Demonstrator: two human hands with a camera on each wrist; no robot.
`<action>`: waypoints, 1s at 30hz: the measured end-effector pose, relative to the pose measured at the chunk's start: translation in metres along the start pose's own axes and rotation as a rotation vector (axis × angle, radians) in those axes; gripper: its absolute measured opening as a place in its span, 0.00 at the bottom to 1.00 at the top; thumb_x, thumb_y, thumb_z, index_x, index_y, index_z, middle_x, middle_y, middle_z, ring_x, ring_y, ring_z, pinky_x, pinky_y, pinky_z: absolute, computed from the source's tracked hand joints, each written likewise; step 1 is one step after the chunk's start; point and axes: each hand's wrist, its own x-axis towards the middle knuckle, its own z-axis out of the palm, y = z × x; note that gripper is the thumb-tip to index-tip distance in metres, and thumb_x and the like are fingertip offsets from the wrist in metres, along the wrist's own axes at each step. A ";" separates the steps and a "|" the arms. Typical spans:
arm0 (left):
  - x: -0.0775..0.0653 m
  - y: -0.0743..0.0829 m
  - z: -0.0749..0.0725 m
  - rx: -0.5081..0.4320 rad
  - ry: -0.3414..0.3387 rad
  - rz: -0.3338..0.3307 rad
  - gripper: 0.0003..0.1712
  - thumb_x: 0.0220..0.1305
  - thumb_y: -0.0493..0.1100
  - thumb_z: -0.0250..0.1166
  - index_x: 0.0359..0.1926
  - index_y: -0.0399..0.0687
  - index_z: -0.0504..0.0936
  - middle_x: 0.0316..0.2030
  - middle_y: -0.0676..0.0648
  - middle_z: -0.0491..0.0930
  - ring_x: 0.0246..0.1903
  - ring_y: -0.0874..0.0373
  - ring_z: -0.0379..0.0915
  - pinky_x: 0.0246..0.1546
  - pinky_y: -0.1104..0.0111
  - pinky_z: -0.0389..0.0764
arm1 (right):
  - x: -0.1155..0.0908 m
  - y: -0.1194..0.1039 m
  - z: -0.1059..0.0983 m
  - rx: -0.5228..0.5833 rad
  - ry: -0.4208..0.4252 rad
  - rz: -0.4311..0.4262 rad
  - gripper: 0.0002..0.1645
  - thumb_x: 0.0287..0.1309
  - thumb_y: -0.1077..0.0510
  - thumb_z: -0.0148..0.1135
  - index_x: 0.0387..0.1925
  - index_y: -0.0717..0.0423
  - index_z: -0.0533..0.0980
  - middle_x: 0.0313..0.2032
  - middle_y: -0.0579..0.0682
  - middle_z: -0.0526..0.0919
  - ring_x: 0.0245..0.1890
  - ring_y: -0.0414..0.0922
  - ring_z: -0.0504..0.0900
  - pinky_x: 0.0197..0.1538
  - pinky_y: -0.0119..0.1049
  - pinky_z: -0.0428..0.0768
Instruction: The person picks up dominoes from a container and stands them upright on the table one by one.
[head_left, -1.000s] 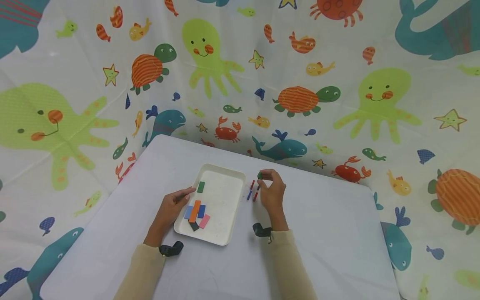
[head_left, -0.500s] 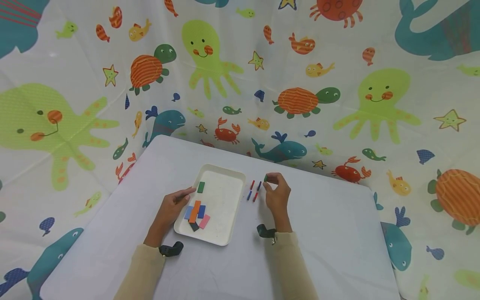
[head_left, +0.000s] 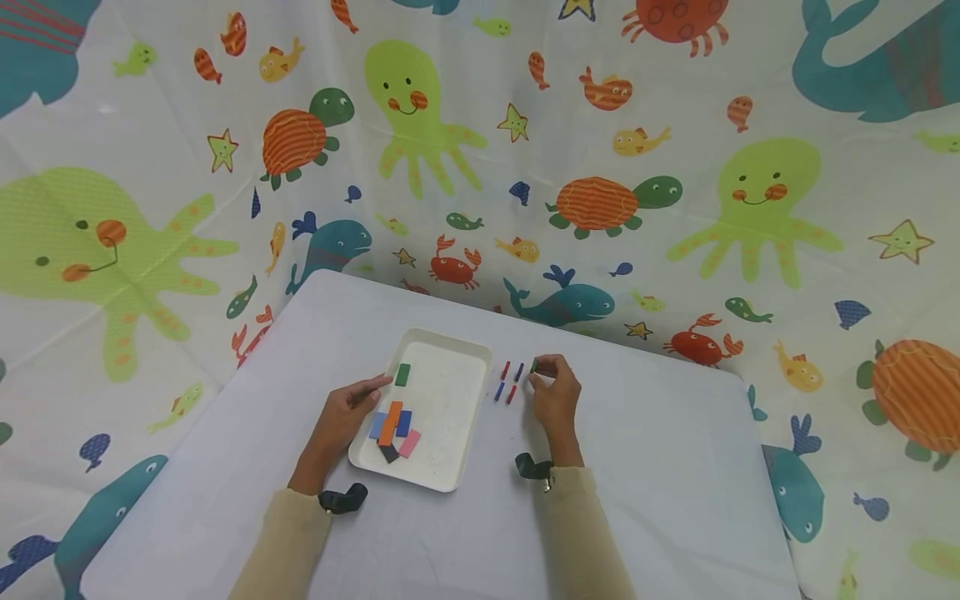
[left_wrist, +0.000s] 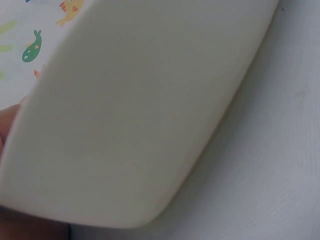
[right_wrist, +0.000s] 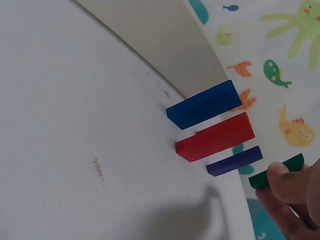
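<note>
Tray [head_left: 447,375] | head view: blocks [head_left: 409,443] inside | wrist views: outer wall [left_wrist: 140,115]

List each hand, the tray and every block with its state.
Tray: on the table
Left hand: touching the tray's rim
Right hand: pinching a green block
Red pair: standing on edge
Outer blue block: standing
Purple block: standing
Green block in tray: lying flat
Orange block: across the tray's blue pair
Blue pair: partly covered
Pink block: lying flat
Dark block: partly covered
</note>
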 end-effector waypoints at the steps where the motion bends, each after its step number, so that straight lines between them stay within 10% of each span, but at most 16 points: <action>1: 0.000 0.000 0.000 -0.002 0.000 0.002 0.23 0.82 0.44 0.59 0.72 0.51 0.79 0.78 0.46 0.70 0.81 0.46 0.60 0.79 0.52 0.65 | 0.000 0.001 0.000 -0.005 -0.001 0.007 0.17 0.67 0.66 0.70 0.53 0.50 0.78 0.52 0.51 0.87 0.58 0.51 0.85 0.76 0.58 0.73; 30: 0.001 -0.001 0.001 -0.018 0.003 -0.009 0.22 0.81 0.44 0.60 0.71 0.51 0.80 0.78 0.45 0.70 0.81 0.45 0.59 0.80 0.50 0.64 | 0.000 0.020 0.004 -0.040 0.010 -0.002 0.19 0.64 0.71 0.70 0.52 0.54 0.79 0.51 0.54 0.88 0.55 0.54 0.87 0.71 0.55 0.79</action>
